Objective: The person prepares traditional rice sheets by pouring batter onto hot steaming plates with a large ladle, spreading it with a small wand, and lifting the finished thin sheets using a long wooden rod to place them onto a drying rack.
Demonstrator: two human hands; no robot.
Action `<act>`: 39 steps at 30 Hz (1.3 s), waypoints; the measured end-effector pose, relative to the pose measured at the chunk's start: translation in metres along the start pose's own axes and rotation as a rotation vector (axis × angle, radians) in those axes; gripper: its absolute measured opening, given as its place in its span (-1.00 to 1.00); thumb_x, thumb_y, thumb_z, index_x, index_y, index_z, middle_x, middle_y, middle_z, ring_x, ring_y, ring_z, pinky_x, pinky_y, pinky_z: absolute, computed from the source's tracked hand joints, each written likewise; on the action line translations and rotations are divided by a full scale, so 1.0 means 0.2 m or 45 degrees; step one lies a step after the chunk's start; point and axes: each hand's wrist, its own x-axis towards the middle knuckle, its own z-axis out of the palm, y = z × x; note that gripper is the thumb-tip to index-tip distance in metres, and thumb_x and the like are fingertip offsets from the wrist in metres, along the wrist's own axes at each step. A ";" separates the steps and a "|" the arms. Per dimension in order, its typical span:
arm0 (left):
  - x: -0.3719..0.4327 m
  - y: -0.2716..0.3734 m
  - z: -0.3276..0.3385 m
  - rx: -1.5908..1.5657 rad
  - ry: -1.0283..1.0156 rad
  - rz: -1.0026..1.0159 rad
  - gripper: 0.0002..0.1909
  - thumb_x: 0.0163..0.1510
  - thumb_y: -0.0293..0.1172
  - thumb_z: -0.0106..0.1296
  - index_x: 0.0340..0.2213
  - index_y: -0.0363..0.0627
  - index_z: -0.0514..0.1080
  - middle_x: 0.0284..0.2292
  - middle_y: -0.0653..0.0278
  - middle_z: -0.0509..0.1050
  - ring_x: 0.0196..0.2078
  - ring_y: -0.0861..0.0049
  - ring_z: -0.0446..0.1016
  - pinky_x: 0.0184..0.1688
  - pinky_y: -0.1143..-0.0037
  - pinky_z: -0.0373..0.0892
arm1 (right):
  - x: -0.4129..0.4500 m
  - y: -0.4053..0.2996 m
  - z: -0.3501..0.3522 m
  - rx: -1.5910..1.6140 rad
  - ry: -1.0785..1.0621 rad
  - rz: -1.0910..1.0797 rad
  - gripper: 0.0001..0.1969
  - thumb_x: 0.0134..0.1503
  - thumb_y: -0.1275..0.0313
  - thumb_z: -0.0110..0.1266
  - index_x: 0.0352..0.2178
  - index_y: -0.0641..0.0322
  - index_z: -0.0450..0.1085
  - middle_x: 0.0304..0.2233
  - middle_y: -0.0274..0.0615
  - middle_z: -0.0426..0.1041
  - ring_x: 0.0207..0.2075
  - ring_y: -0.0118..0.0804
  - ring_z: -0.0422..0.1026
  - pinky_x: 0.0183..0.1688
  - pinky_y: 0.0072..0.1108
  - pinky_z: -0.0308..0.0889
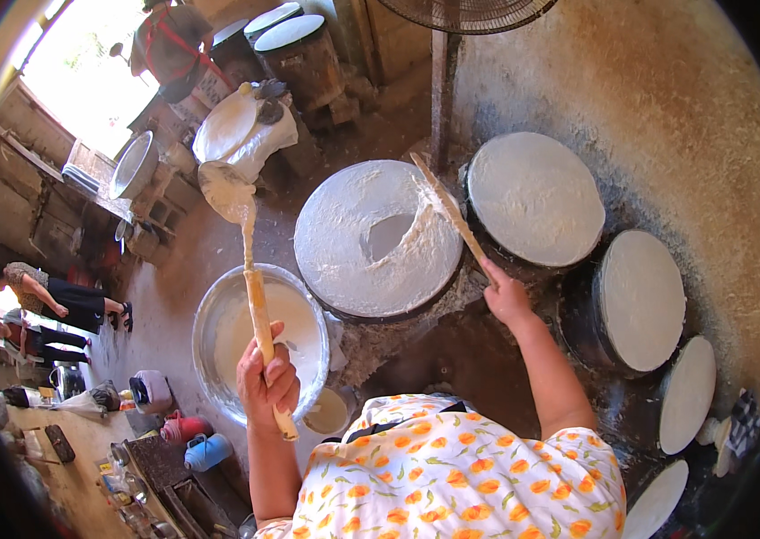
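My left hand (267, 391) grips the wooden handle of a ladle (223, 188), its bowl coated with pale, thick batter. The handle crosses above a wide metal basin (203, 357) of creamy batter. My right hand (507, 296) holds a flat wooden stick (449, 204) over the right side of a round griddle (333, 249). Shaggy wet batter clings beneath the stick's far part. A white layer covers most of that griddle, around a smooth grey oval patch near its middle.
More round white-topped drums (535, 199) curve along the wall to my right. A fan (467, 15) hangs on a post ahead. A small tub (327, 411) stands beside the basin. At the back left, a person (174, 50) stands near a cloth-covered stand (265, 145); other people stand at far left.
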 end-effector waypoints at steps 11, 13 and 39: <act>0.10 -0.14 0.00 0.611 0.191 -0.081 -0.65 0.17 -0.36 -0.21 -0.08 -0.38 0.24 -0.62 0.34 0.23 -0.80 0.80 0.10 -0.84 0.73 0.12 | -0.15 0.10 0.11 0.073 0.093 -0.014 -0.34 -0.06 0.62 -0.17 0.09 -0.29 0.15 -0.28 0.12 0.42 -0.36 0.11 0.43 -0.31 -0.28 0.34; 0.12 -0.15 -0.02 0.588 0.160 -0.126 -0.66 0.17 -0.37 -0.21 -0.08 -0.34 0.25 -0.61 0.34 0.24 -0.80 0.80 0.10 -0.84 0.72 0.11 | -0.22 0.00 0.18 0.163 -0.002 -0.012 -0.34 -0.05 0.63 -0.19 0.10 -0.28 0.14 -0.23 0.12 0.40 -0.30 0.09 0.44 -0.28 -0.30 0.34; 0.16 -0.09 -0.12 0.798 0.231 -0.221 -0.87 0.16 -0.41 -0.22 -0.41 -0.20 0.25 -0.60 0.35 0.28 -0.75 0.73 0.20 -0.78 0.65 0.18 | -0.41 -0.30 0.39 0.091 -0.247 0.007 -0.37 -0.01 0.58 -0.19 0.08 -0.39 0.16 -0.33 0.19 0.42 -0.35 0.10 0.45 -0.30 -0.28 0.34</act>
